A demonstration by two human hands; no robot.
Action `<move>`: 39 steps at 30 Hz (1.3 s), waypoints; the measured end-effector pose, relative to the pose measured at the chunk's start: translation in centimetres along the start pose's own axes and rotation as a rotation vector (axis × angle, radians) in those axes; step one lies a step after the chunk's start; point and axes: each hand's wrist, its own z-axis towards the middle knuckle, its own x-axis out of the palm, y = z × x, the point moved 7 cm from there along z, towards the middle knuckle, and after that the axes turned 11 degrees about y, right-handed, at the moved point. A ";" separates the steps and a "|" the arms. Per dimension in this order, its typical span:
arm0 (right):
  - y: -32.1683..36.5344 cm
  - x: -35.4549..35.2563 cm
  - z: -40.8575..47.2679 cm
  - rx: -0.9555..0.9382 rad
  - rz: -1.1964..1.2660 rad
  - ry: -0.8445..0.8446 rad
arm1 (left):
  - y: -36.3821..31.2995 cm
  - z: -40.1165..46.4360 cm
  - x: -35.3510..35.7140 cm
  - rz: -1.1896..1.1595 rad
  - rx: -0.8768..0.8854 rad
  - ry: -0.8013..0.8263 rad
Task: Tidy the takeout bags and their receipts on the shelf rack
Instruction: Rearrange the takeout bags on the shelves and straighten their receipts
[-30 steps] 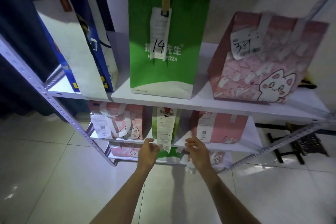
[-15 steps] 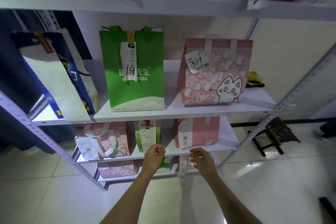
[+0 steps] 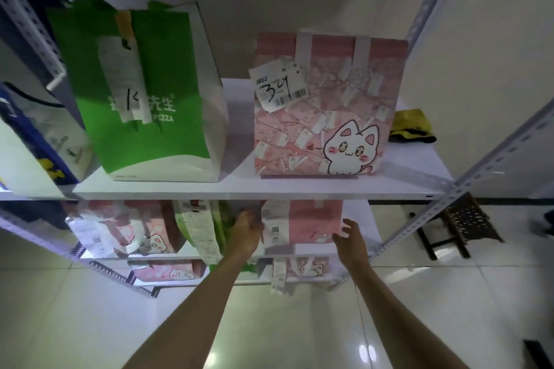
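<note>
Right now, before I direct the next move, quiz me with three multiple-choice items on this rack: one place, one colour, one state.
1. What lies right of the cat bag marked 34?
A. yellow item
B. blue bag
C. stool

2. What colour is the pizza bag?
A. pink
B. green
C. blue

3. How are the hands placed?
A. both on the floor
B. both at the lower pink bag
C. both on the top shelf

Key: A, the yellow item lies there; B, its front is green; B, left hand and right hand flank it.

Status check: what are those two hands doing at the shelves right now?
Left hand and right hand flank the pink bag on the lower shelf. Its receipt hangs in front. Green bag crowds the left.
</note>
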 end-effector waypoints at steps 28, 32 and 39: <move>-2.4 1.0 2.5 -0.094 -0.074 0.197 | 1.1 0.6 3.8 -0.170 -0.129 -0.266; -0.2 1.5 -0.4 -0.116 -0.094 0.119 | 0.7 -1.5 4.6 -0.264 -0.053 -0.238; 2.9 7.0 -4.5 -0.195 -0.196 0.210 | 2.2 -5.8 3.7 -0.241 -0.052 -0.131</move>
